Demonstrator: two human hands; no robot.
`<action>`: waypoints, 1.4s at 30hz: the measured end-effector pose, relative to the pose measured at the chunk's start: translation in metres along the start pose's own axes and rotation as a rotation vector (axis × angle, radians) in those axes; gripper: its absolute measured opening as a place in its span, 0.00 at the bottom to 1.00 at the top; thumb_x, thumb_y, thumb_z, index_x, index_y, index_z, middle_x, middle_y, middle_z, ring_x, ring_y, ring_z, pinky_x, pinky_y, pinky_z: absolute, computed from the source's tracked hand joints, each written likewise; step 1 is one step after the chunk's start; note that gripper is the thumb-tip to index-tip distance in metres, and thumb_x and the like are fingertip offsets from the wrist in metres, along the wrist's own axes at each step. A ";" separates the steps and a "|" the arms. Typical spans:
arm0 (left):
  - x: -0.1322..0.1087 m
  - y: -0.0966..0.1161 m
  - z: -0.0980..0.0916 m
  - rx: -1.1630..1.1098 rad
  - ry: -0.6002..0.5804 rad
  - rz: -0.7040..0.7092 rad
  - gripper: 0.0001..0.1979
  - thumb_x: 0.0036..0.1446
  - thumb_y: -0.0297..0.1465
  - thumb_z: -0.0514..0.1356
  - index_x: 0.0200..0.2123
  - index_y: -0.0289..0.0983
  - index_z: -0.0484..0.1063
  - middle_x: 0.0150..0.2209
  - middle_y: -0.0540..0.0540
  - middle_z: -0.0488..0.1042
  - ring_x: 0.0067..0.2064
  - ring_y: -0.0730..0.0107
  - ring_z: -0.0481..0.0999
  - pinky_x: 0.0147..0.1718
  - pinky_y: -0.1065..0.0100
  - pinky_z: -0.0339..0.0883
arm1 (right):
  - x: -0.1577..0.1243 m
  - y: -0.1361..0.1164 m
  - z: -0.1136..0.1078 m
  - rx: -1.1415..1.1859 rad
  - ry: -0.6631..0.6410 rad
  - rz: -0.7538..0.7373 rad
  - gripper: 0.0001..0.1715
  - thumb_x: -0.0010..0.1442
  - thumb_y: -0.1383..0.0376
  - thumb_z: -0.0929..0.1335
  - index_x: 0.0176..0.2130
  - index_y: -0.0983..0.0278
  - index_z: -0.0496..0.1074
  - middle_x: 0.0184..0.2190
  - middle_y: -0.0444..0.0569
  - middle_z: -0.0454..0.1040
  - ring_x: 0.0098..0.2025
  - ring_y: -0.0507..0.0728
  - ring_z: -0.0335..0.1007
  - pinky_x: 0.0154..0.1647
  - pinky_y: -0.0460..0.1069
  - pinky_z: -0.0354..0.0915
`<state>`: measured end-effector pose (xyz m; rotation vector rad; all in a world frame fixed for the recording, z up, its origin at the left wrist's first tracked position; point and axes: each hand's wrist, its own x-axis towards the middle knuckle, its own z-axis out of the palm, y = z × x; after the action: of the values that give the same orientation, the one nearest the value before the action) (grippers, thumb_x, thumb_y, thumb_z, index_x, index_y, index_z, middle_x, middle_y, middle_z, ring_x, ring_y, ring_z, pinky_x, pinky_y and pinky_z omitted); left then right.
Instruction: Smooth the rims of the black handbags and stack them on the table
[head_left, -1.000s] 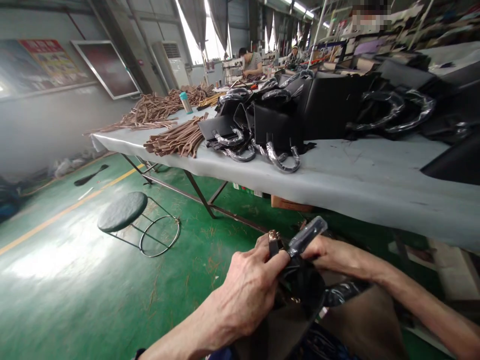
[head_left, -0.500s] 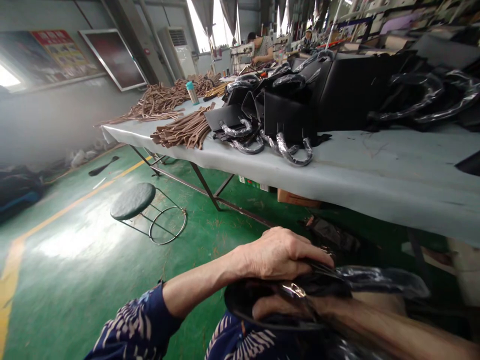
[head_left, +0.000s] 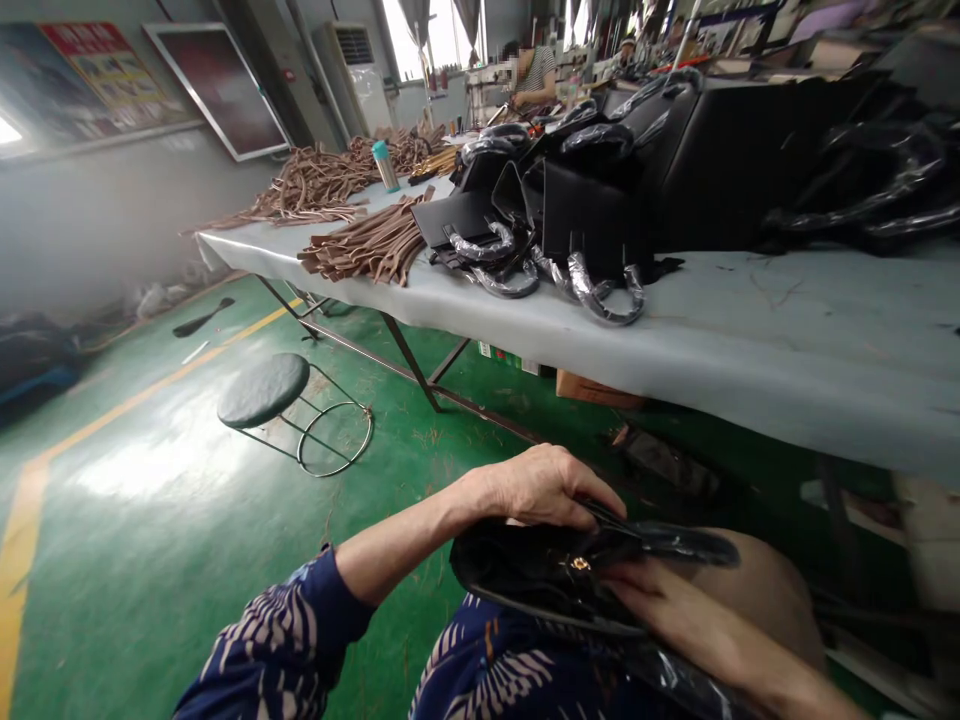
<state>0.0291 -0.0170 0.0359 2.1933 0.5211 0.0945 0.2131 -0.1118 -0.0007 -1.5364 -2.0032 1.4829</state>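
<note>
Handbag (head_left: 525,580), black, on lap, lower part cut off by frame edge. Left hand (head_left: 544,487) curled over top rim, gripping it. Right hand (head_left: 660,600) beneath plastic-wrapped handle (head_left: 675,545), fingertips hidden inside; grip impossible to tell.

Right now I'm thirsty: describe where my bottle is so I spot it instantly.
Look at the long grey table. Near its far left end, among the heaps of brown straps, stands the bottle: the only teal-capped, upright cylinder there.

right hand (head_left: 660,605) partly behind black bag (head_left: 525,570), its grip hidden; bag pile (head_left: 870,170) cut by right edge
</note>
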 end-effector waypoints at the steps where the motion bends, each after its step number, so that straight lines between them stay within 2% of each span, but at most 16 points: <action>1: 0.000 -0.001 -0.001 -0.024 0.001 -0.026 0.17 0.50 0.26 0.56 0.46 0.38 0.71 0.41 0.51 0.74 0.41 0.72 0.72 0.42 0.77 0.62 | -0.006 0.005 -0.006 -0.028 0.013 0.036 0.16 0.56 0.60 0.61 0.31 0.62 0.76 0.31 0.46 0.78 0.36 0.56 0.73 0.37 0.46 0.68; 3: 0.001 -0.005 -0.001 -0.071 -0.011 -0.066 0.17 0.50 0.27 0.57 0.45 0.39 0.71 0.41 0.52 0.74 0.41 0.72 0.72 0.43 0.76 0.62 | -0.017 0.008 -0.016 -0.170 0.101 0.044 0.17 0.57 0.57 0.61 0.28 0.61 0.74 0.26 0.45 0.76 0.31 0.55 0.72 0.32 0.45 0.68; 4: 0.002 -0.007 -0.001 -0.089 -0.018 -0.081 0.17 0.49 0.27 0.57 0.45 0.39 0.71 0.40 0.52 0.74 0.41 0.71 0.72 0.43 0.75 0.62 | -0.023 0.006 -0.020 -0.257 0.187 0.000 0.17 0.57 0.57 0.61 0.27 0.61 0.73 0.25 0.44 0.76 0.29 0.54 0.72 0.31 0.45 0.68; 8: 0.008 -0.012 0.001 -0.102 -0.022 -0.113 0.18 0.48 0.28 0.58 0.45 0.38 0.71 0.39 0.52 0.74 0.40 0.71 0.71 0.43 0.75 0.62 | -0.030 -0.022 -0.019 -0.477 0.555 -0.422 0.12 0.57 0.59 0.62 0.35 0.60 0.72 0.35 0.46 0.76 0.36 0.54 0.73 0.39 0.45 0.67; 10: 0.011 -0.012 0.002 -0.085 -0.023 -0.102 0.17 0.49 0.29 0.58 0.45 0.38 0.71 0.39 0.53 0.74 0.41 0.71 0.71 0.42 0.75 0.62 | -0.025 -0.040 -0.012 -0.583 0.584 -0.482 0.12 0.58 0.62 0.61 0.38 0.59 0.71 0.37 0.45 0.76 0.35 0.53 0.73 0.36 0.45 0.68; 13: 0.014 -0.013 0.004 -0.056 -0.036 -0.073 0.15 0.50 0.30 0.57 0.42 0.38 0.73 0.37 0.53 0.75 0.41 0.71 0.71 0.41 0.76 0.61 | -0.014 -0.061 -0.003 -0.749 0.508 -0.322 0.10 0.55 0.61 0.63 0.38 0.59 0.70 0.33 0.46 0.76 0.26 0.54 0.73 0.25 0.46 0.66; 15: 0.016 -0.015 0.006 -0.046 -0.038 -0.067 0.14 0.49 0.29 0.57 0.42 0.38 0.73 0.37 0.52 0.75 0.41 0.71 0.71 0.40 0.76 0.61 | -0.009 -0.069 0.002 -0.810 0.403 -0.215 0.11 0.51 0.62 0.66 0.37 0.59 0.70 0.31 0.46 0.76 0.25 0.55 0.73 0.23 0.47 0.64; 20: 0.020 -0.020 0.011 -0.047 -0.056 -0.026 0.15 0.50 0.27 0.56 0.43 0.36 0.72 0.38 0.52 0.74 0.41 0.72 0.71 0.39 0.77 0.62 | -0.003 -0.068 0.008 -0.821 0.188 -0.141 0.10 0.48 0.67 0.67 0.35 0.59 0.72 0.34 0.48 0.76 0.32 0.60 0.73 0.31 0.52 0.67; 25: 0.023 -0.021 0.014 -0.018 -0.094 -0.066 0.16 0.49 0.28 0.58 0.44 0.37 0.72 0.39 0.52 0.74 0.42 0.71 0.71 0.39 0.76 0.62 | -0.010 -0.052 0.001 -0.623 0.101 -0.127 0.21 0.51 0.63 0.65 0.46 0.58 0.70 0.47 0.49 0.72 0.46 0.62 0.68 0.47 0.57 0.64; 28: 0.021 -0.021 0.013 -0.029 -0.103 -0.056 0.15 0.50 0.29 0.57 0.43 0.37 0.72 0.37 0.52 0.74 0.41 0.72 0.71 0.37 0.77 0.62 | -0.012 -0.052 -0.008 -0.438 0.090 -0.090 0.25 0.52 0.58 0.64 0.51 0.56 0.66 0.44 0.47 0.73 0.45 0.59 0.68 0.46 0.52 0.64; 30: 0.019 -0.021 0.011 -0.052 -0.095 -0.035 0.15 0.50 0.29 0.57 0.43 0.37 0.73 0.35 0.53 0.74 0.40 0.72 0.71 0.36 0.77 0.61 | -0.012 -0.055 -0.013 -0.298 0.070 -0.022 0.23 0.52 0.58 0.64 0.48 0.57 0.67 0.36 0.45 0.74 0.37 0.55 0.70 0.39 0.47 0.65; 33: 0.015 -0.021 0.008 -0.063 -0.079 -0.047 0.16 0.48 0.27 0.57 0.43 0.37 0.72 0.32 0.54 0.74 0.37 0.73 0.71 0.35 0.77 0.61 | -0.011 -0.053 -0.020 -0.108 0.016 -0.005 0.12 0.52 0.59 0.64 0.37 0.60 0.71 0.30 0.44 0.71 0.31 0.52 0.67 0.33 0.44 0.64; 36: 0.012 -0.022 0.006 -0.066 -0.062 -0.064 0.17 0.47 0.25 0.56 0.42 0.38 0.72 0.32 0.55 0.73 0.36 0.74 0.70 0.34 0.77 0.61 | -0.018 -0.038 -0.027 0.006 0.019 -0.080 0.08 0.53 0.59 0.64 0.28 0.61 0.68 0.38 0.46 0.69 0.38 0.54 0.66 0.38 0.45 0.62; 38: 0.011 -0.023 0.006 -0.075 -0.049 -0.056 0.16 0.47 0.25 0.56 0.42 0.37 0.73 0.34 0.54 0.74 0.36 0.74 0.70 0.35 0.78 0.61 | -0.026 -0.026 -0.033 0.070 0.024 -0.082 0.06 0.52 0.60 0.64 0.28 0.60 0.66 0.42 0.47 0.68 0.43 0.57 0.65 0.42 0.47 0.62; 40: 0.011 -0.024 0.006 -0.072 -0.046 -0.062 0.16 0.47 0.25 0.56 0.41 0.37 0.72 0.35 0.53 0.74 0.36 0.75 0.70 0.35 0.78 0.61 | -0.034 -0.016 -0.041 0.090 -0.012 -0.062 0.05 0.52 0.61 0.63 0.32 0.59 0.65 0.40 0.47 0.69 0.43 0.58 0.65 0.43 0.49 0.62; 42: 0.011 -0.023 0.005 -0.049 -0.050 -0.080 0.16 0.47 0.25 0.56 0.41 0.37 0.72 0.36 0.53 0.74 0.35 0.74 0.70 0.35 0.78 0.61 | -0.039 -0.012 -0.048 0.049 -0.060 -0.067 0.06 0.51 0.59 0.64 0.31 0.59 0.65 0.38 0.47 0.71 0.42 0.58 0.65 0.44 0.50 0.62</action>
<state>0.0331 -0.0037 0.0140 2.1186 0.5711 0.0093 0.2551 -0.1152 0.0465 -1.4072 -2.0143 1.5577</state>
